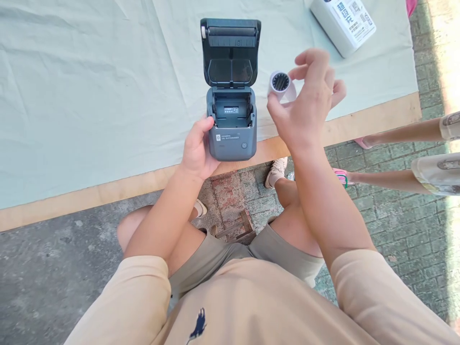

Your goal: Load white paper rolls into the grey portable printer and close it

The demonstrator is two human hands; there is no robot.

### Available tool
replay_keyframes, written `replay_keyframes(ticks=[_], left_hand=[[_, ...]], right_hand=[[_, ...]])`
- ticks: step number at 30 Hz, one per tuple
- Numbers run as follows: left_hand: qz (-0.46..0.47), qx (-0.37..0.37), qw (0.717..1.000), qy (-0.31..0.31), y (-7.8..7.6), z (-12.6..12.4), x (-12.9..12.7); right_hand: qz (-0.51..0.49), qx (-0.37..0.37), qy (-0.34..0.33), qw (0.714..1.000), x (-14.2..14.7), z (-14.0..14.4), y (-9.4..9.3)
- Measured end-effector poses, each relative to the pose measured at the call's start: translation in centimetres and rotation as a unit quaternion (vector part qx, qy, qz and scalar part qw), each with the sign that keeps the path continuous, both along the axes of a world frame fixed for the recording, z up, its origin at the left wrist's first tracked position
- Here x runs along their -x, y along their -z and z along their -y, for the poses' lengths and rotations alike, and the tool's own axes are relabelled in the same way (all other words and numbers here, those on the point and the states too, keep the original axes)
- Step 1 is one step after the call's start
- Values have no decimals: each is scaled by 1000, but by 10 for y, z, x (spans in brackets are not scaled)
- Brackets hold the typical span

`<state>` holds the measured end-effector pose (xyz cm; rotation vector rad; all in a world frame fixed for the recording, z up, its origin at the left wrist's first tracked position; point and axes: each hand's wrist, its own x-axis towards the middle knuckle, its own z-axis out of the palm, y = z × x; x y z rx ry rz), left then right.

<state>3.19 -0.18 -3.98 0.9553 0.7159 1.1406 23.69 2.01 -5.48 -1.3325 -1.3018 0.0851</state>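
Note:
My left hand (199,148) grips the lower left side of a small dark label printer (233,143), thumb on its front left edge. The printer's lid (231,52) is flipped up, away from me, and the paper bay (232,111) under it shows a small printed sticker and no roll. To the right of the printer, my right hand (307,91) pinches a white label roll (272,86) between thumb and fingers. The roll's dark, ribbed core faces me, and a short loose flap of paper hangs at its right side.
A white box (344,26) with printed labels stands at the table's back right. Pale cloth (108,96) covers the table, leaving a wooden edge (89,194) bare in front. Another person's legs (391,181) are at the right, on the brick paving (395,230).

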Motion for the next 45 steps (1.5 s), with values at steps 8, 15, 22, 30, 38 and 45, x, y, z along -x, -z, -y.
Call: replay_keyframes(ticks=[8, 15, 22, 30, 38, 45], left_hand=[[4, -20, 1000, 14, -3, 2, -2], [-26, -27, 999, 11, -3, 4, -3], [-28, -60, 997, -28, -1, 11, -9], [-33, -56, 997, -34, 1, 10, -10], [-36, -46, 998, -15, -1, 9, -8], [-30, -69, 997, -33, 2, 10, -9]], right_hand=[[-325, 58, -410, 851, -29, -14, -4], [-24, -135, -275, 952, 16, 29, -31], [182, -11, -171, 968, 25, 39, -32], [119, -31, -195, 973, 30, 31, -20], [73, -97, -247, 961, 29, 22, -5], [10, -226, -233, 946, 37, 14, 1]])
